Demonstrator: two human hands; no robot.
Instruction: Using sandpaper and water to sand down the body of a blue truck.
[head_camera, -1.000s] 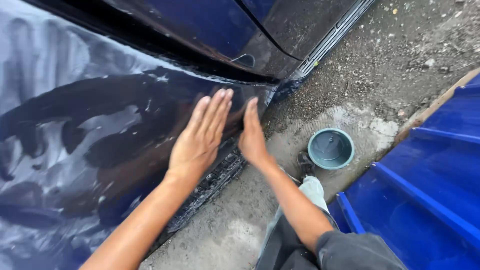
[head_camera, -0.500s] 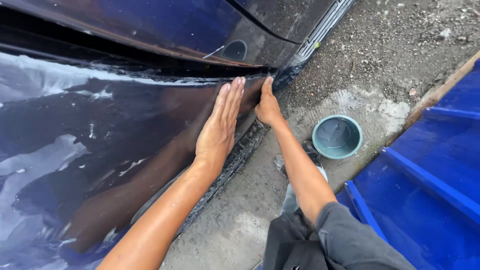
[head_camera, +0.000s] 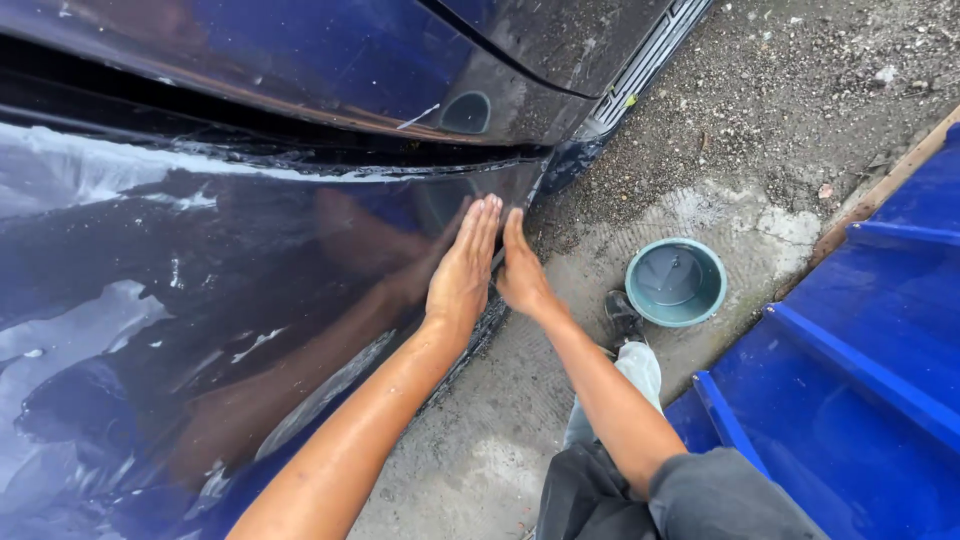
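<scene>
Both forearms reach up from the near edge toward the middle of the scene, bare and roughly parallel. The left hand (head_camera: 463, 270) lies flat, palm down, on the glossy dark blue car body panel (head_camera: 200, 300), fingers straight, held together and pointing far and slightly right. The right hand (head_camera: 520, 275) sits just beside it, on the panel's right edge, turned more on its side with the fingers extended and closed up, pointing the same way. Neither hand grips anything; both are open and pressed against the surface, their fingertips almost touching each other.

The panel fills the left half of the scene, wet and streaked, mirroring the left arm. Its long axis runs from near left to far right, ending in a tip just beyond the fingertips, where it meets a darker upper panel (head_camera: 330, 70) across a black gap.

On the gravelly concrete ground (head_camera: 760, 110) to the right stands a round teal plastic bucket (head_camera: 676, 282), well clear of the hands. A bright blue ribbed metal sheet (head_camera: 860, 340) covers the near right corner. A dark shoe (head_camera: 622, 315) and pale trouser leg (head_camera: 625, 390) show below the right forearm.
</scene>
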